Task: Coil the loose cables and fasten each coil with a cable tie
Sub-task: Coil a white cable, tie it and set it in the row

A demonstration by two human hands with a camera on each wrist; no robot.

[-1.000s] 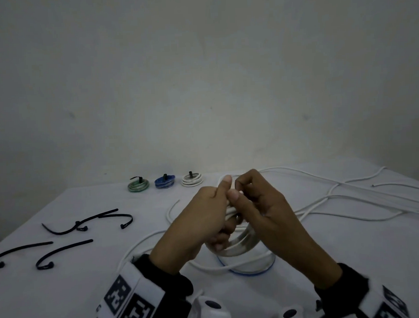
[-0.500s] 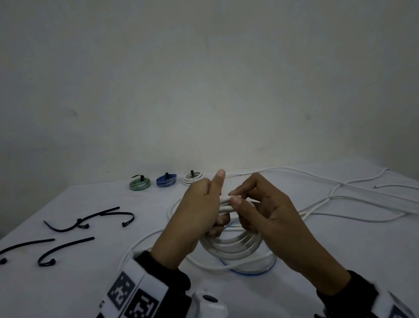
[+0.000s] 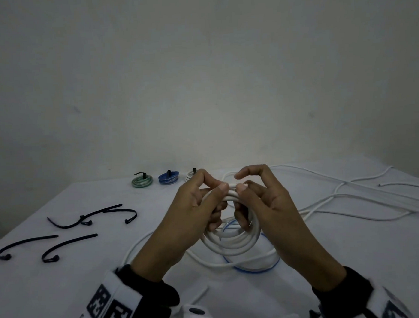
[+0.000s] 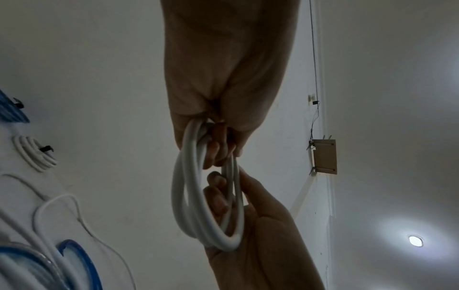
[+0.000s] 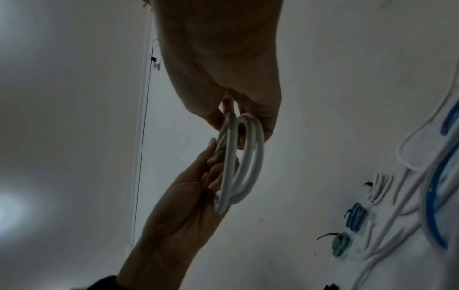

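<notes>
A white cable coil (image 3: 233, 242) of several loops hangs above the table between both hands. My left hand (image 3: 205, 202) grips the top of the coil, thumb pressed on the strands. My right hand (image 3: 251, 198) pinches the same top part, with lower fingers hooked through the loops and the index finger raised. In the left wrist view the white coil (image 4: 196, 206) runs from my left hand's fingers (image 4: 216, 151) down into the right palm. The right wrist view shows the coil (image 5: 238, 160) held by both hands. Several black cable ties (image 3: 70, 244) lie on the table at the left.
Three tied coils, green (image 3: 142, 181), blue (image 3: 168, 179) and white (image 3: 191, 176), sit at the table's far edge. Loose white cables (image 3: 349, 200) sprawl across the right side. A blue-edged cable loop (image 3: 256, 267) lies under the hands. The white table (image 3: 53, 286) meets a plain wall.
The coil has been lifted a little and turned so its loops face the head camera. The right index finger has lifted off the coil; both hands keep their hold at the top.
</notes>
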